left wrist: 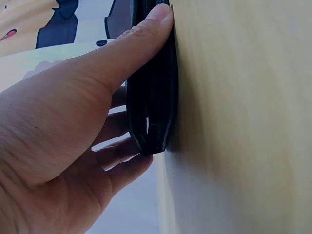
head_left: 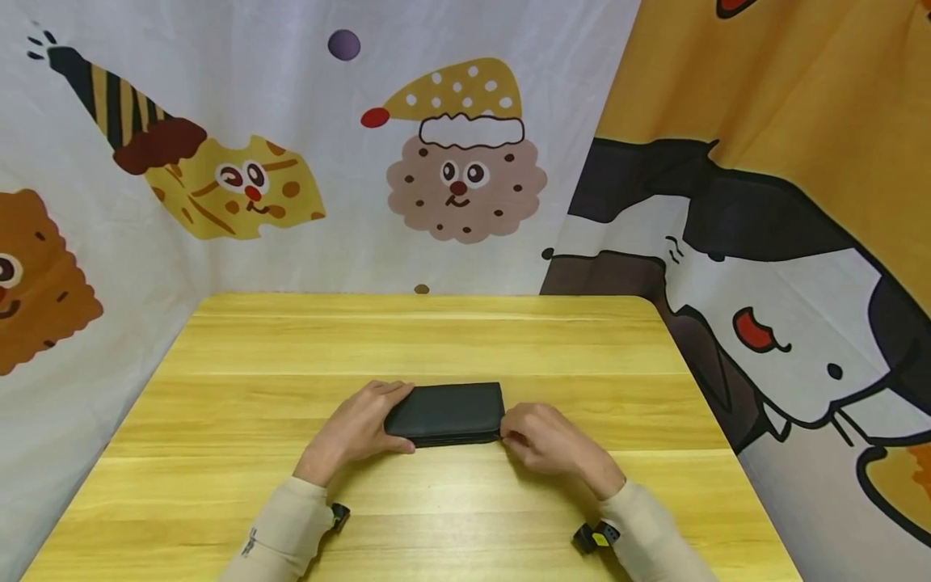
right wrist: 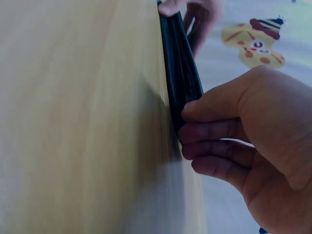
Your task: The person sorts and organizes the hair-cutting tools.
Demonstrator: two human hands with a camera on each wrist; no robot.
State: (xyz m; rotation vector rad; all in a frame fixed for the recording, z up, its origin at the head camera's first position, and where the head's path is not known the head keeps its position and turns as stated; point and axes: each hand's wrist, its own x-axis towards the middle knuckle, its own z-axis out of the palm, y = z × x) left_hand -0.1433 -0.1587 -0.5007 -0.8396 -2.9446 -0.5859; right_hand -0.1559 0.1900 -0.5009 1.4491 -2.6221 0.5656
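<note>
A black long wallet (head_left: 445, 411) lies flat on the table, a zipper running along its near side. My left hand (head_left: 364, 428) grips its left end, with the thumb (left wrist: 158, 19) along the near zippered edge and the fingers around the far side. At the near right corner, my right hand (head_left: 545, 440) pinches the wallet's end between thumb and curled fingers. The right wrist view shows the thumb (right wrist: 192, 109) against the end of the zipper edge (right wrist: 183, 63). Whatever is between those fingertips is hidden.
The wood-grain table (head_left: 429, 339) reaches back to a white cloth (head_left: 291, 48) printed with cartoon snacks. An orange and white cartoon cloth (head_left: 793, 194) hangs on the right. Small black devices are strapped at both sleeves, one being the right wrist device (head_left: 596, 537).
</note>
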